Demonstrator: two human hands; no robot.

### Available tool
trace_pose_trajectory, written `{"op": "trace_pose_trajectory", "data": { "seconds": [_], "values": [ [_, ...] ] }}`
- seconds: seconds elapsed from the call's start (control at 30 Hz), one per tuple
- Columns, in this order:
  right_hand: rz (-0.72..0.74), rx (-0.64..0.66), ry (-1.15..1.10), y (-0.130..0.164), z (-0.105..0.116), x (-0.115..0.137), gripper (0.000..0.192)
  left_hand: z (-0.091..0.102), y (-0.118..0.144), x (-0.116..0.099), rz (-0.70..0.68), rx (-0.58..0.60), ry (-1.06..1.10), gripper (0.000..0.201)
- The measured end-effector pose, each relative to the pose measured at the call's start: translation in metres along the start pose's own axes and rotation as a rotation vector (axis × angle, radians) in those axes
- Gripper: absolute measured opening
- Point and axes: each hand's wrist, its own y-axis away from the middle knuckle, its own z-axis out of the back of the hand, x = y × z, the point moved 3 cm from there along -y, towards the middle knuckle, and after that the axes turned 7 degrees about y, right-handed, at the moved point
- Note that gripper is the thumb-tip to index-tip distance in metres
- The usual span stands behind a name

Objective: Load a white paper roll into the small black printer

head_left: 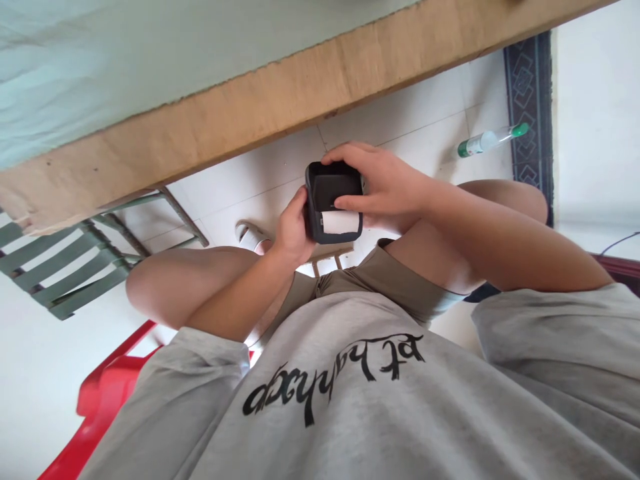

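Observation:
I look straight down at my lap. Both hands hold a small black box-like device [325, 183] with a white paper roll [341, 222] showing in its open lower part. My left hand [293, 230] grips its left side from below. My right hand [380, 187] wraps over its top and right side, with one finger lying across the front just above the white roll. The device hovers above my knees, below the table's edge.
A wooden table edge [280, 100] runs across the top, its surface pale green. A green metal frame [65, 260] stands at left, a red plastic chair [105, 393] below it. A green-capped bottle [487, 140] and a sandal [253, 237] lie on the white floor tiles.

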Motion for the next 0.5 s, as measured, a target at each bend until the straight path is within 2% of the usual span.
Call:
{"op": "trace_pose_trajectory", "data": {
  "seconds": [0.13, 0.23, 0.37, 0.5],
  "values": [
    [0.031, 0.012, 0.0, 0.001, -0.006, -0.004, 0.073, 0.005, -0.005, 0.005, -0.026, -0.05, -0.029, 0.033],
    [0.035, 0.009, -0.021, 0.001, -0.01, -0.007, 0.077, 0.007, -0.007, 0.006, -0.04, -0.046, -0.028, 0.037],
    [0.04, 0.024, -0.048, 0.001, -0.012, -0.008, 0.081, 0.007, -0.006, 0.005, -0.039, -0.068, -0.037, 0.032],
    [0.066, 0.026, -0.054, 0.002, -0.012, -0.005, 0.083, 0.007, -0.005, 0.0, -0.095, -0.048, -0.091, 0.034]
  ]
}}
